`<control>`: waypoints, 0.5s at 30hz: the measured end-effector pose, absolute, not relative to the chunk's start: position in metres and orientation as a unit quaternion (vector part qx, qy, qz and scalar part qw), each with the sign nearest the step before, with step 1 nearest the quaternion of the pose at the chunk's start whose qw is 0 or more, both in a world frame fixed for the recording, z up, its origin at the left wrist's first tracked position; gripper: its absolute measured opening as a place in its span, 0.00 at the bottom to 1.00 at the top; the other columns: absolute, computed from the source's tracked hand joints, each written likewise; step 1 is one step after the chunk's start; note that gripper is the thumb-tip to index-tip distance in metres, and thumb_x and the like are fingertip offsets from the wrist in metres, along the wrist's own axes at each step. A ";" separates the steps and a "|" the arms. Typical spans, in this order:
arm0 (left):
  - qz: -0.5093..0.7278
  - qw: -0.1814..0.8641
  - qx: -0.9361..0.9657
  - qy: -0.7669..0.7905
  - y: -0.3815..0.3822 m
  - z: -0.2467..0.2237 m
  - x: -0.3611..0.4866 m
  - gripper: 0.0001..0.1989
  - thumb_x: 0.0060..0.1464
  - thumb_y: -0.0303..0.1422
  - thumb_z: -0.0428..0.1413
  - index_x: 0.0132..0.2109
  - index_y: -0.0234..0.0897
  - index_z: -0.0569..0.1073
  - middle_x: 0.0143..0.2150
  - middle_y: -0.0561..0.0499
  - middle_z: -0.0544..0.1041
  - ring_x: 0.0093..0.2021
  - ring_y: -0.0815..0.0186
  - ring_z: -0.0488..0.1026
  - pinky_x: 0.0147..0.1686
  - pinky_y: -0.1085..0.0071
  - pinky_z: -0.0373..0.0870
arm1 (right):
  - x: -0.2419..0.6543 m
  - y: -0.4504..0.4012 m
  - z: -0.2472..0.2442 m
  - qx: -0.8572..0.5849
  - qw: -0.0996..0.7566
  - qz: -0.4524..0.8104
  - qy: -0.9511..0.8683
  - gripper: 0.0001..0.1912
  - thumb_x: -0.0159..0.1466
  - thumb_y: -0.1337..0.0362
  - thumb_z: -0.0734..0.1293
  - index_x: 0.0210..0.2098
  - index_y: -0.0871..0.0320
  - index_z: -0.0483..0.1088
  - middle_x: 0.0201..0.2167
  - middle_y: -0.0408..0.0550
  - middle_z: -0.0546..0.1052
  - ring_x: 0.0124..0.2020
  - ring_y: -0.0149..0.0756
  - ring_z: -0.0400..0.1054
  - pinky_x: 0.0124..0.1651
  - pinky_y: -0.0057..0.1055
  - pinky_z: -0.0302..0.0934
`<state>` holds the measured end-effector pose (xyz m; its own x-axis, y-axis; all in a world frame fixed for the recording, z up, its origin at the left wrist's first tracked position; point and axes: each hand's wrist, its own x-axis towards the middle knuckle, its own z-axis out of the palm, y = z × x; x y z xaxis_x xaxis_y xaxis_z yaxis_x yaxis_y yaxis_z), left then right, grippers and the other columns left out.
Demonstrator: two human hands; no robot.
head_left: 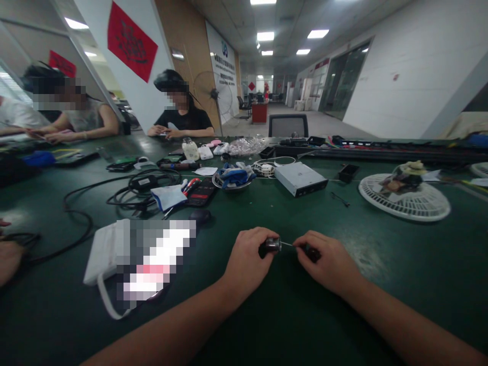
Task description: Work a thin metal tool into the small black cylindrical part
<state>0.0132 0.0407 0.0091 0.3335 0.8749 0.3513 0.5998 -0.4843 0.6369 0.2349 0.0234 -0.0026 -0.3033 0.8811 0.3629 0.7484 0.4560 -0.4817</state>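
Both hands are closed in tight on what looks like a small screwdriver (273, 245), though it's hard to be sure from this view. The left hand (247, 259) pinches the dark handle, and the right hand (328, 262) grips the dark far end of its thin shaft, above the green bench mat (290, 310). An optical drive (300, 179) and white fan grille (423, 208) sit farther out.

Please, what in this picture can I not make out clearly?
Head view:
- Dark item: the left hand covers most of it, so its kind is unclear.
- Thin wire: its end disappears inside the right hand.
- White packet: pixelation blurs its front.
- Metal box: any markings are too small to read.
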 end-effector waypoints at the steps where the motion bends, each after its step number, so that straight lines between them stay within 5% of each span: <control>1: 0.340 0.202 0.790 0.468 0.041 0.009 0.013 0.15 0.51 0.21 0.61 0.44 0.43 0.77 0.45 0.55 0.80 0.48 0.61 0.75 0.51 0.58 0.66 | 0.235 0.023 -0.002 -0.506 0.287 0.113 -0.805 0.07 0.64 0.67 0.65 0.40 0.53 0.74 0.36 0.43 0.77 0.33 0.34 0.71 0.36 0.32 0.64; 15: 0.340 0.179 0.802 0.457 0.043 -0.001 0.012 0.18 0.51 0.20 0.61 0.45 0.46 0.79 0.48 0.57 0.80 0.51 0.62 0.74 0.53 0.60 0.66 | 0.233 0.023 0.000 -0.489 0.265 0.124 -0.821 0.07 0.64 0.66 0.64 0.40 0.53 0.74 0.34 0.42 0.76 0.31 0.32 0.70 0.34 0.31 0.63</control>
